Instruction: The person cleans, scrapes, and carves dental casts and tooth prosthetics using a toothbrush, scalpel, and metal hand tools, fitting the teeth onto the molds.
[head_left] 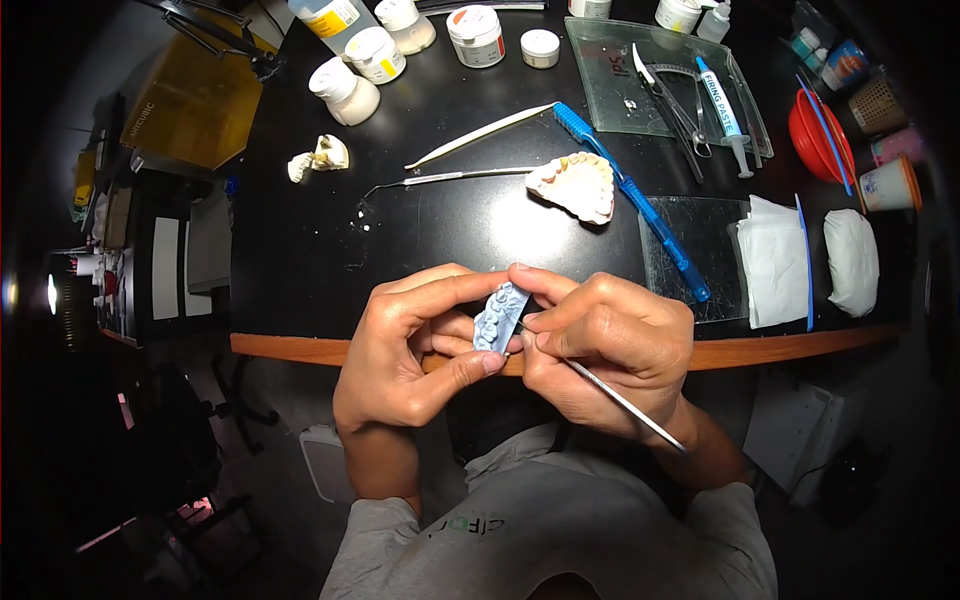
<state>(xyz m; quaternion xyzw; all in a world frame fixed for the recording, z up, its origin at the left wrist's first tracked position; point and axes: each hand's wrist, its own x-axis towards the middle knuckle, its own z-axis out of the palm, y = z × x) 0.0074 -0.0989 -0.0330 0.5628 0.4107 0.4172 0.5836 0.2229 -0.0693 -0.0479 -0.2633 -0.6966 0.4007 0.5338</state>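
Observation:
Between the fingers and thumb of my left hand (395, 345) is a blue-grey dental model (497, 318) with a row of teeth, held over the table's wooden edge. My right hand (620, 345) grips a slim metal dental instrument (628, 405) like a pen. Its handle points down and to the right; the working tip by the model's right side is mostly hidden by fingers. My right fingertips also touch the model's upper edge. Beyond my hands lies a cream dental cast (575, 188), resting near a blue toothbrush (640, 205).
A metal probe (440, 180) and a white spatula (480, 137) lie mid-table. Small cast pieces (320, 160) sit at left, below several jars (345, 92). At right are a glass slab (610, 75), a firing paste syringe (720, 105), a red bowl (822, 140) and folded tissues (773, 262).

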